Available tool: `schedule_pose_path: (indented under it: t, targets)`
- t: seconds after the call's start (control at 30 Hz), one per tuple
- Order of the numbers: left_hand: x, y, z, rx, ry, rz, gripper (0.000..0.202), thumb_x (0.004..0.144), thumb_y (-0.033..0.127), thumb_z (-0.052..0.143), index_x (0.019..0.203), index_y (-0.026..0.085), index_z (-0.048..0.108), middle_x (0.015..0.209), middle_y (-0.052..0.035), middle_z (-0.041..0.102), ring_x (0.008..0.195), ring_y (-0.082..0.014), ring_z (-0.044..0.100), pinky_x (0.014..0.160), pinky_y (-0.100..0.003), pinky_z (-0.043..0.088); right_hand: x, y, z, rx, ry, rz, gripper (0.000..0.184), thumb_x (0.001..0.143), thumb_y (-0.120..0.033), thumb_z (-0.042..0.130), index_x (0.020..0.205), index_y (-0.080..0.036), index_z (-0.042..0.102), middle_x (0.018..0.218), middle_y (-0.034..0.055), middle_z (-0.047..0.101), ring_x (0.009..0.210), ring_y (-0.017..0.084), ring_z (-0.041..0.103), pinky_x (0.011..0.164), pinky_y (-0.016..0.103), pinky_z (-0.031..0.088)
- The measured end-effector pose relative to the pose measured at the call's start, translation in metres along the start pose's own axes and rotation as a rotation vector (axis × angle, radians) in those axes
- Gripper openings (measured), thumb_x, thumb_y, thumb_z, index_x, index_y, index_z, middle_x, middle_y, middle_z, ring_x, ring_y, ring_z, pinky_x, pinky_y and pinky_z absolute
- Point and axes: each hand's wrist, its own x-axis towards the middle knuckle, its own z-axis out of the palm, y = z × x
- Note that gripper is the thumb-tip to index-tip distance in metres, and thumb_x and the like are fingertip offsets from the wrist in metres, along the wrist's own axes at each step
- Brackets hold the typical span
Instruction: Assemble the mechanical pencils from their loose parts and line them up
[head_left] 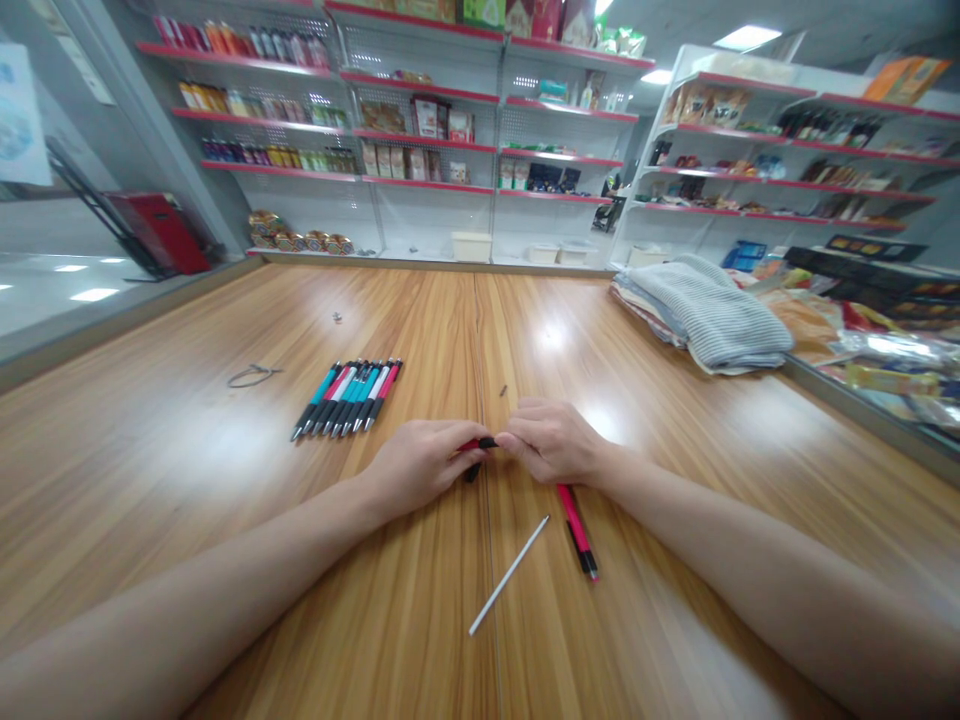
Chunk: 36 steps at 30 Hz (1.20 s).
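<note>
"What's between your hands?"

"A short red-and-black plastic pen part (478, 445), pinched from one side by my left hand (424, 468) and from the other by my right hand (553, 440). My fingers hide much of it, so I can't tell whether it's one piece or two."

"How does it lie?"

"Its long axis seems to run across my body, from hand to hand, and neither hand is clearly nearer."

"And around it, from left to right?"

"Far left of it is a loop of thin grey cord (253, 376) on the long wood-grain table (150, 450). Closer, a tight row of teal-and-black and pink-and-black pens (346, 396). Below it, toward me, a thin white rod (508, 575), then a red-and-black pen body (577, 532). Far right, a folded grey striped cloth (705, 315)."

"Any containers?"

"Beyond it, a white plastic tub (471, 246) sits on red-edged white store shelving (427, 184); I can't see inside."
</note>
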Motion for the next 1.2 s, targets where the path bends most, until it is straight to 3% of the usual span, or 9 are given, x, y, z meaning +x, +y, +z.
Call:
schedule_pose_path:
  t: [0.1, 0.23, 0.37, 0.5, 0.63, 0.8, 0.97, 1.1, 1.2]
  targets:
    - [0.0, -0.001, 0.0, 0.0, 0.007, -0.002, 0.019, 0.096, 0.03, 0.049, 0.107, 0.02, 0.062, 0.095, -0.0027, 0.07, 0.084, -0.0152, 0.066, 0.071, -0.025, 0.047, 0.0, 0.0, 0.001, 0.017, 0.012, 0.015, 0.024, 0.094, -0.034, 0.049, 0.081, -0.017, 0.058, 0.075, 0.0038, 0.06, 0.07, 0.014, 0.052, 0.062, 0.027, 0.035]
    - [-0.001, -0.001, 0.0, 0.002, -0.008, -0.003, 0.018, 0.095, 0.029, 0.05, 0.105, 0.021, 0.063, 0.093, -0.0016, 0.071, 0.083, -0.0148, 0.066, 0.071, -0.024, 0.047, -0.001, 0.001, 0.002, -0.028, 0.0, 0.005, 0.036, 0.098, -0.032, 0.043, 0.067, -0.017, 0.053, 0.062, 0.0021, 0.054, 0.061, 0.013, 0.048, 0.059, 0.028, 0.032]
    - [0.0, 0.0, 0.0, -0.011, 0.006, -0.019, 0.021, 0.095, 0.03, 0.05, 0.108, 0.021, 0.063, 0.097, -0.0031, 0.071, 0.086, -0.0159, 0.067, 0.074, -0.025, 0.048, 0.0, 0.0, 0.001, 0.003, -0.017, -0.006, 0.026, 0.095, -0.036, 0.049, 0.081, -0.017, 0.058, 0.074, 0.004, 0.061, 0.07, 0.014, 0.052, 0.063, 0.028, 0.036]
    - [0.0, 0.001, -0.001, -0.006, -0.008, -0.001, 0.019, 0.095, 0.028, 0.05, 0.106, 0.02, 0.063, 0.094, -0.0032, 0.071, 0.084, -0.0155, 0.067, 0.072, -0.025, 0.048, 0.0, 0.0, 0.001, -0.038, -0.007, -0.009, 0.038, 0.098, -0.032, 0.043, 0.064, -0.017, 0.053, 0.059, 0.0016, 0.053, 0.059, 0.013, 0.046, 0.059, 0.028, 0.032]
    - [0.0, 0.0, -0.001, -0.018, 0.007, -0.023, 0.022, 0.096, 0.032, 0.049, 0.108, 0.02, 0.064, 0.095, -0.0035, 0.071, 0.084, -0.0157, 0.067, 0.072, -0.025, 0.048, -0.002, 0.002, 0.001, 0.026, 0.003, 0.003, 0.024, 0.093, -0.037, 0.052, 0.083, -0.017, 0.059, 0.075, 0.004, 0.062, 0.07, 0.014, 0.053, 0.062, 0.027, 0.036]
    - [0.0, 0.0, 0.0, -0.02, -0.013, -0.028, 0.021, 0.095, 0.031, 0.05, 0.107, 0.021, 0.064, 0.095, -0.0019, 0.071, 0.085, -0.0151, 0.067, 0.073, -0.025, 0.047, -0.003, 0.001, 0.003, -0.026, -0.038, 0.023, 0.034, 0.096, -0.033, 0.046, 0.069, -0.017, 0.057, 0.06, 0.0026, 0.055, 0.059, 0.013, 0.049, 0.057, 0.027, 0.033]
    - [0.001, 0.003, -0.002, -0.009, -0.003, -0.068, 0.021, 0.096, 0.032, 0.048, 0.102, 0.02, 0.064, 0.09, -0.0021, 0.069, 0.081, -0.015, 0.065, 0.069, -0.025, 0.045, -0.005, 0.001, 0.001, 0.156, 0.018, 0.142, 0.027, 0.093, -0.038, 0.051, 0.085, -0.015, 0.062, 0.068, 0.0022, 0.061, 0.062, 0.012, 0.055, 0.059, 0.024, 0.037]
    - [0.004, 0.007, -0.004, -0.03, 0.037, -0.14, 0.023, 0.097, 0.036, 0.046, 0.106, 0.021, 0.062, 0.088, -0.0017, 0.069, 0.077, -0.0142, 0.063, 0.066, -0.024, 0.042, -0.008, 0.014, 0.005, 0.286, 0.227, 0.44, 0.024, 0.096, -0.03, 0.044, 0.092, -0.015, 0.063, 0.066, 0.0005, 0.06, 0.056, 0.009, 0.052, 0.056, 0.023, 0.038]
    - [0.004, 0.009, -0.005, -0.05, 0.069, -0.183, 0.024, 0.097, 0.036, 0.046, 0.11, 0.021, 0.059, 0.087, -0.001, 0.069, 0.074, -0.0138, 0.062, 0.065, -0.024, 0.041, -0.009, 0.026, 0.011, 0.313, 0.257, 0.606, 0.021, 0.093, -0.027, 0.048, 0.089, -0.015, 0.064, 0.066, 0.0006, 0.06, 0.056, 0.01, 0.052, 0.055, 0.022, 0.038]
